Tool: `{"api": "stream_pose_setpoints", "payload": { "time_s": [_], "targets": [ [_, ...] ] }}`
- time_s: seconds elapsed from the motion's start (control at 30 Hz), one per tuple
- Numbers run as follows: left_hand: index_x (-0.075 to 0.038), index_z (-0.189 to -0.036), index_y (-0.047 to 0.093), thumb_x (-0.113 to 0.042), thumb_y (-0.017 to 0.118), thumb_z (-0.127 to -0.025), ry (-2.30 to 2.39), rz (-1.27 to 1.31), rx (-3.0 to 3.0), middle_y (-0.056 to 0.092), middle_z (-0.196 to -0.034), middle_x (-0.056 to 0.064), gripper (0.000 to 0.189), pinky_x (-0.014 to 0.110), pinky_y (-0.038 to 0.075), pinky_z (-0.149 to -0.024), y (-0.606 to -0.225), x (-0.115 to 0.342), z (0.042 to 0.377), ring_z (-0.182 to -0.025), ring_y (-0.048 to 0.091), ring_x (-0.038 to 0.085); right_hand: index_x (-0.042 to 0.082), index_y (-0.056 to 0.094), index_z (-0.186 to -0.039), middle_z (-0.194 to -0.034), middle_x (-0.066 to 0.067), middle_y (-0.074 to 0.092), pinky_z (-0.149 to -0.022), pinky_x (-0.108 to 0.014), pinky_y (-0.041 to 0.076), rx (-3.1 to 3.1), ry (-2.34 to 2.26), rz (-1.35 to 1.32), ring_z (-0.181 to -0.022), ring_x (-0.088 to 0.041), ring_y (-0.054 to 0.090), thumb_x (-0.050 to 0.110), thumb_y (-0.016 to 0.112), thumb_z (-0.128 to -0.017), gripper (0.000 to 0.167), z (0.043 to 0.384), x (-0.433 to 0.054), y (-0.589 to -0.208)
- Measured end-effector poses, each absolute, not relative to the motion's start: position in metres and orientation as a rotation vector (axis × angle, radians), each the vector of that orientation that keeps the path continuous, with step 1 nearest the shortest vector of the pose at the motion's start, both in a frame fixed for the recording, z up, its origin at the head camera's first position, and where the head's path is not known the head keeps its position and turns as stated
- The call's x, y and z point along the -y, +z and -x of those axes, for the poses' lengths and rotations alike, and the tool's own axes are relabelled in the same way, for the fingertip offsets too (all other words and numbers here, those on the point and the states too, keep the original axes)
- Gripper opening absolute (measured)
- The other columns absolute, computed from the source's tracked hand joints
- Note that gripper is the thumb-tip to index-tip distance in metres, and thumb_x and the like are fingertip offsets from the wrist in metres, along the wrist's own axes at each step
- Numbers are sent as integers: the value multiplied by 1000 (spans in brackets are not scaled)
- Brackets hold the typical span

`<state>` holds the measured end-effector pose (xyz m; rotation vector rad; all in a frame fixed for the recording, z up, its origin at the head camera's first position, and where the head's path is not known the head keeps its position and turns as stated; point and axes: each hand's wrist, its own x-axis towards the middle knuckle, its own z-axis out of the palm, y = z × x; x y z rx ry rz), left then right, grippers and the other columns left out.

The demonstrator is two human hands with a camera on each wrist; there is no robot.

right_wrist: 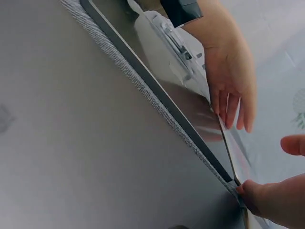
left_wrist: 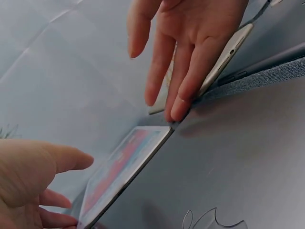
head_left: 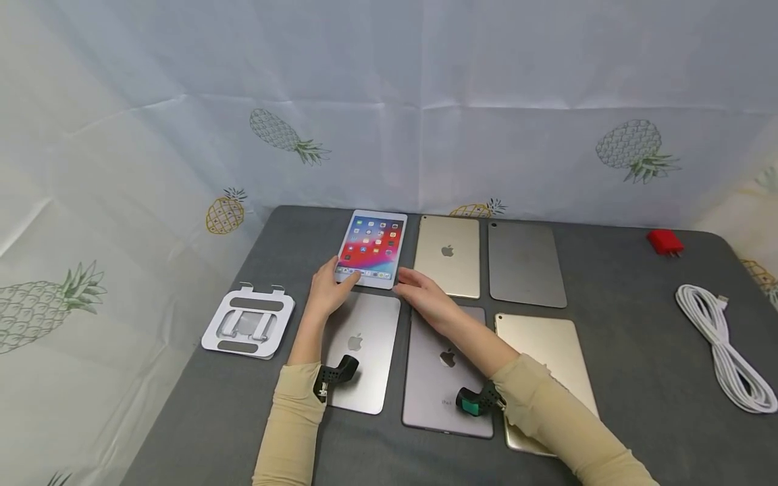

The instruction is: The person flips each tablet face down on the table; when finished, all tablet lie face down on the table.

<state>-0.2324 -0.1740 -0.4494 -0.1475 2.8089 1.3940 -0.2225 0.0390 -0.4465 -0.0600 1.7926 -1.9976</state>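
Observation:
A white-framed tablet (head_left: 371, 246) lies face up at the back of the table, its screen lit with app icons. My left hand (head_left: 328, 291) is at its lower left corner, fingers along the side edge. In the left wrist view the left thumb (left_wrist: 71, 158) is raised apart from the fingers. My right hand (head_left: 427, 300) reaches in from the right, its extended fingertips right at the tablet's lower right corner. Below my left wrist lies a silver tablet (head_left: 358, 351), back up. A grey tablet (head_left: 446, 385) lies back up beneath my right forearm.
Right of the lit tablet lie a gold tablet (head_left: 448, 266) and a dark grey one (head_left: 525, 266). Another gold tablet (head_left: 543, 344) is partly under my right sleeve. A folded white stand (head_left: 255, 304) sits at left; a red charger (head_left: 664, 241) and coiled white cable (head_left: 720, 344) at right.

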Motion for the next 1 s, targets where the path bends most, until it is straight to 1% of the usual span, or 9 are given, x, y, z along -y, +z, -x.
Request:
{"api": "stream_pose_setpoints", "payload": {
  "time_s": [0.03,0.13,0.23,0.27,0.33,0.47,0.63,0.87,1.0],
  "targets": [
    [7,-148,32,-34,61,-91,1394,127,-2837,35,-148,28,75,59,23,-111,-457,176,235,-138,27,45,-7,26,-149,-155,-22,28,-115,-39,24,-1764,-2017,30,-143,-28,27,5,53,-96,61,223,-38,-446],
    [6,-147,34,-36,62,-91,1393,128,-2847,36,-147,28,76,59,25,-110,-459,176,235,-136,28,45,-8,25,-149,-154,-22,28,-114,-39,26,-1669,-2074,-52,-142,-28,29,3,50,-97,58,225,-36,-444],
    [6,-147,34,-35,61,-92,1386,147,-2845,36,-148,27,74,58,25,-111,-460,177,236,-137,27,44,-9,25,-149,-154,-21,29,-114,-40,28,-1602,-2107,-103,-141,-28,31,2,47,-99,56,227,-34,-442],
    [7,-147,34,-31,61,-92,1380,173,-2822,35,-148,28,72,58,23,-111,-452,174,233,-138,26,44,-9,25,-149,-153,-21,30,-114,-40,28,-1587,-2114,-118,-141,-28,31,2,47,-99,55,227,-33,-441],
    [7,-147,34,-29,59,-93,1361,190,-2829,35,-149,27,69,57,23,-112,-452,174,233,-138,26,44,-9,25,-148,-153,-21,31,-114,-41,27,-1565,-2132,-138,-141,-30,30,2,46,-99,55,229,-32,-441],
    [7,-145,37,-29,58,-94,1328,210,-2851,37,-147,27,66,55,25,-111,-451,173,235,-137,29,43,-9,25,-148,-151,-22,33,-114,-41,27,-1530,-2165,-189,-141,-31,30,2,46,-99,54,231,-29,-439],
    [6,-143,42,-28,60,-92,1371,232,-2854,40,-144,27,64,56,27,-109,-449,172,237,-134,31,42,-8,26,-148,-150,-22,33,-112,-39,32,-1530,-2176,-242,-139,-30,33,1,48,-97,56,233,-26,-437],
    [5,-140,46,-26,61,-93,1400,240,-2845,41,-144,26,59,54,27,-110,-450,172,235,-135,31,42,-12,26,-147,-144,-25,38,-110,-36,35,-1659,-2094,-210,-129,-30,42,4,45,-100,53,235,-23,-439],
    [5,-137,50,-22,61,-92,1418,210,-2859,43,-143,26,54,55,28,-109,-451,172,232,-134,32,41,-15,35,-141,-136,-27,48,-104,-35,42,-1797,-2038,-118,-115,-25,55,6,48,-100,48,239,-22,-443]
  ]
}}
